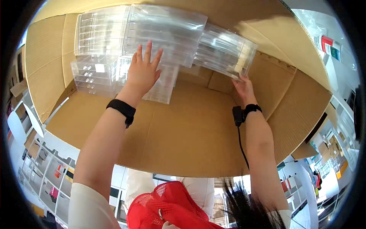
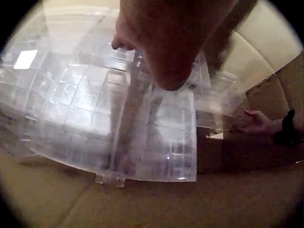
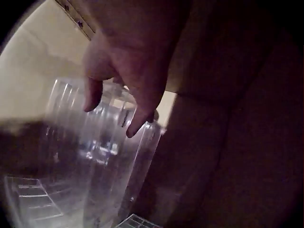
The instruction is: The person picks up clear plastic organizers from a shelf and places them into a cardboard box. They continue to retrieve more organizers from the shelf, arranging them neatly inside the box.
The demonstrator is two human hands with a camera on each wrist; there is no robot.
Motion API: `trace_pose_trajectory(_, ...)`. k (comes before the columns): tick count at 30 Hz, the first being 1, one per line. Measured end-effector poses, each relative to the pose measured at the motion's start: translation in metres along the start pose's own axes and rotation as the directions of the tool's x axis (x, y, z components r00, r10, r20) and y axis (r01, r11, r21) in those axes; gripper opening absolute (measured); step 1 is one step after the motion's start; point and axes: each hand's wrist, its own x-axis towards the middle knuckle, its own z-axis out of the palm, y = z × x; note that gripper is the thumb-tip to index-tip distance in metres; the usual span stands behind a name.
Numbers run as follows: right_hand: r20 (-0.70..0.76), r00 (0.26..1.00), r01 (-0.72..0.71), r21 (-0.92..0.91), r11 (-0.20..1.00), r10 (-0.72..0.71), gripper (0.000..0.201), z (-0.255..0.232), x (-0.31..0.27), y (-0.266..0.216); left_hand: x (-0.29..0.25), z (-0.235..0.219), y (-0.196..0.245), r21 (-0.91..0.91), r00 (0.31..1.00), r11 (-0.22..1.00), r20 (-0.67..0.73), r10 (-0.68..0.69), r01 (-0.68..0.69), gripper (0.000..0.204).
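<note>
Several clear plastic drawer organizers are stacked inside a large cardboard box. My left hand (image 1: 143, 76), fingers spread straight, lies against the front of the upper middle organizer (image 1: 167, 28). At the right end of the row, a clear organizer (image 1: 221, 47) sits tilted, its right end lower. My right hand (image 1: 244, 88) grips that one at its lower right corner; in the right wrist view the thumb and fingers (image 3: 137, 124) close around its end. Beneath the left hand, another organizer (image 1: 162, 89) stands on the box floor, partly covered by the hand.
An upper left organizer (image 1: 101, 32) rests on a lower one with round knobs (image 1: 91, 76). The cardboard box (image 1: 190, 133) has walls at the left, back and right, and its front edge is near my body. A black cable (image 1: 241, 145) hangs from the right wrist.
</note>
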Motion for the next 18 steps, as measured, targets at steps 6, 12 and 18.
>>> trace_pose_trajectory(6, -0.237, 0.972, -0.058, -0.255, 0.965, -0.004, 0.058, 0.023, 0.002, 0.001, 0.002, -0.005, -0.004, -0.069, 0.996, 0.997, 0.081, 0.023, -0.018, 0.062)
trace_pose_trajectory(12, -0.297, 0.941, -0.203, -0.88, 0.429, -0.164, 0.078, 0.059, -0.001, -0.022, 0.004, -0.057, 0.0, -0.268, 0.937, 0.942, 0.333, -0.104, 0.2, 0.061)
trace_pose_trajectory(18, 0.161, 0.936, 0.263, -0.91, 0.319, -0.314, 0.072, 0.133, -0.097, -0.062, -0.054, -0.166, -0.012, -0.332, 0.998, 0.941, -0.028, 0.059, -0.065, 0.06)
